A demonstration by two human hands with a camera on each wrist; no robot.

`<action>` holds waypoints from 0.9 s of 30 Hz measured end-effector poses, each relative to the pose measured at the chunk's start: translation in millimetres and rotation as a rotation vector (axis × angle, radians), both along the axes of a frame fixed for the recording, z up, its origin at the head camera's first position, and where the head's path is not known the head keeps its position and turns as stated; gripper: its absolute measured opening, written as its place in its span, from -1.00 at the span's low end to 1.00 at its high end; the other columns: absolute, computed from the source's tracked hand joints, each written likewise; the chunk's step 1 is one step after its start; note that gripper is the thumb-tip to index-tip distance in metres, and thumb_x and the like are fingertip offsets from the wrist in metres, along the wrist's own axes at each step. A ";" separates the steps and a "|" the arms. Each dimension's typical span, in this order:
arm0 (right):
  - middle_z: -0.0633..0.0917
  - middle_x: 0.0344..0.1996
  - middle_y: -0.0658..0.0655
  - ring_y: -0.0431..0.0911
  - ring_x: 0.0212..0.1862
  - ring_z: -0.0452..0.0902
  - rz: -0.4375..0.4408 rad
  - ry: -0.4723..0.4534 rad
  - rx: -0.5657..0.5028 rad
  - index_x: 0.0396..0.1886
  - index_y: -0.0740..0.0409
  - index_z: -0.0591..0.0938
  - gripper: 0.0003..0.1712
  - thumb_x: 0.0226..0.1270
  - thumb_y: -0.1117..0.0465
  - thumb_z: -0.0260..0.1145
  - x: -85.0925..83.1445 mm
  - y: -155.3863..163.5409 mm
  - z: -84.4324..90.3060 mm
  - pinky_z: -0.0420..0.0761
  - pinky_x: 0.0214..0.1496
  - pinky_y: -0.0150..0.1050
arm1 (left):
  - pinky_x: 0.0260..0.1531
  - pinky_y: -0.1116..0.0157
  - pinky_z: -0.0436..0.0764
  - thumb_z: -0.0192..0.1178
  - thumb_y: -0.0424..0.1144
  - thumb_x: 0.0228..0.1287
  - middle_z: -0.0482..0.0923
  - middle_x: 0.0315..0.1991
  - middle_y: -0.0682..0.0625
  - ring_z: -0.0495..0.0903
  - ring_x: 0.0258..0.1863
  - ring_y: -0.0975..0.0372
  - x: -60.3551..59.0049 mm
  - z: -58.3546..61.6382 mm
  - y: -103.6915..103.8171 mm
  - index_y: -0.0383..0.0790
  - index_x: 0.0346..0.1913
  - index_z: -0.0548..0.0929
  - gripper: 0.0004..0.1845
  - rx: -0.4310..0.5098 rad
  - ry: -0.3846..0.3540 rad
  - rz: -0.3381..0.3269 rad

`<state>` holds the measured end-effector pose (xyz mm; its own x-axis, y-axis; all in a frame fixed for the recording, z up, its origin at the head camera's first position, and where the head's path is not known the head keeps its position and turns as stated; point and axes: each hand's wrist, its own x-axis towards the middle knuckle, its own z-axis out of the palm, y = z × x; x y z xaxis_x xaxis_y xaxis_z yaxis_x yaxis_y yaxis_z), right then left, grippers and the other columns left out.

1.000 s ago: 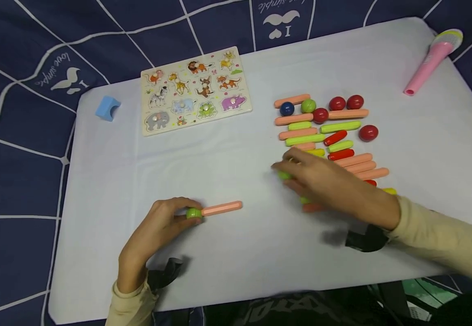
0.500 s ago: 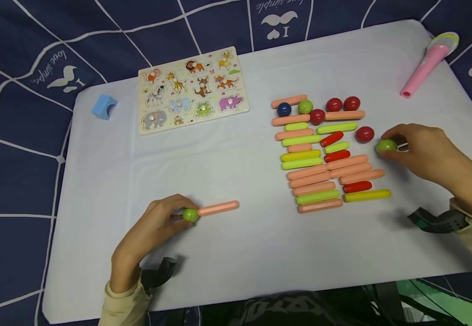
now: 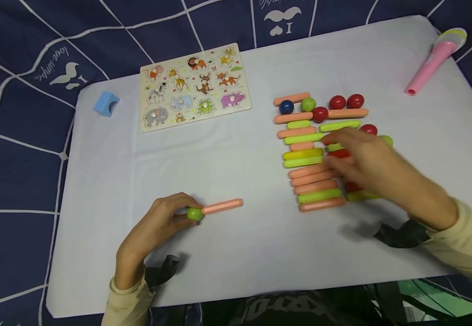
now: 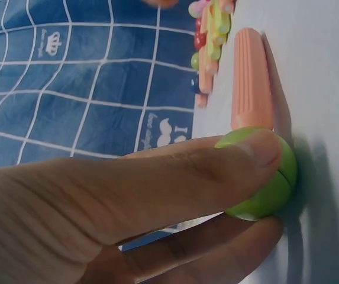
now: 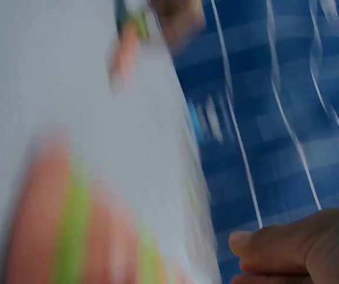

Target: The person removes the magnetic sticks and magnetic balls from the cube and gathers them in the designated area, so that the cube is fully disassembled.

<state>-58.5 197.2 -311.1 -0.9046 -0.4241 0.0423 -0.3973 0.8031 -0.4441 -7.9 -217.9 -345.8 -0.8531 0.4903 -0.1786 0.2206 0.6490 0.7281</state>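
Low on the left of the table, my left hand (image 3: 156, 224) pinches a green ball (image 3: 195, 214) between thumb and fingers. A salmon-coloured stick (image 3: 222, 206) lies end-on to that ball; the left wrist view shows the ball (image 4: 267, 198) and the ribbed stick (image 4: 251, 83) meeting, though whether they are joined I cannot tell. Over the rows of coloured sticks (image 3: 313, 186) hovers my right hand (image 3: 378, 170), thumb and fingers apart and nothing between them. It hides several sticks. Behind it, a second green ball (image 3: 387, 140) shows partly, near a red ball (image 3: 368, 129).
Beyond the rows lie a blue ball (image 3: 286, 107), a green ball (image 3: 308, 104) and several red balls (image 3: 337, 102). An animal puzzle board (image 3: 195, 88) and a blue arch block (image 3: 106, 103) sit at the back left. A pink toy microphone (image 3: 435, 61) lies far right.
My right hand carried a green ball rightward past the sticks, let it go beside the red ball, then swung back left over the rows. The left hand keeps its hold in the same place.
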 end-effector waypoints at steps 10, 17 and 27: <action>0.68 -0.07 0.10 -0.07 -0.10 0.63 0.601 0.065 0.180 0.15 0.14 0.61 -0.52 0.25 0.15 0.45 30.4 -139.5 -40.9 0.67 -0.08 -0.24 | -0.15 0.30 0.67 0.50 -0.51 -0.04 0.65 -0.22 0.18 0.62 -0.17 0.35 8.2 -4.6 16.3 -0.12 -0.20 0.71 -0.66 0.010 0.033 -0.073; 0.66 -0.17 0.08 -0.12 -0.22 0.57 0.648 0.146 0.195 0.05 0.19 0.64 -0.63 0.23 0.31 0.44 30.9 -152.6 -45.4 0.61 -0.27 -0.35 | -0.14 0.28 0.67 0.49 -0.51 -0.03 0.65 -0.22 0.18 0.63 -0.16 0.34 9.3 -2.4 16.0 -0.13 -0.21 0.71 -0.68 0.012 0.044 -0.057; 0.66 -0.13 0.13 -0.07 -0.18 0.58 0.598 0.119 0.274 0.04 0.22 0.65 -0.59 0.17 0.34 0.48 33.3 -133.3 -39.6 0.66 -0.23 -0.30 | -0.19 0.35 0.68 0.50 -0.56 -0.09 0.66 -0.21 0.10 0.64 -0.17 0.27 9.6 -5.8 16.9 -0.19 -0.24 0.71 -0.66 0.029 0.074 -0.069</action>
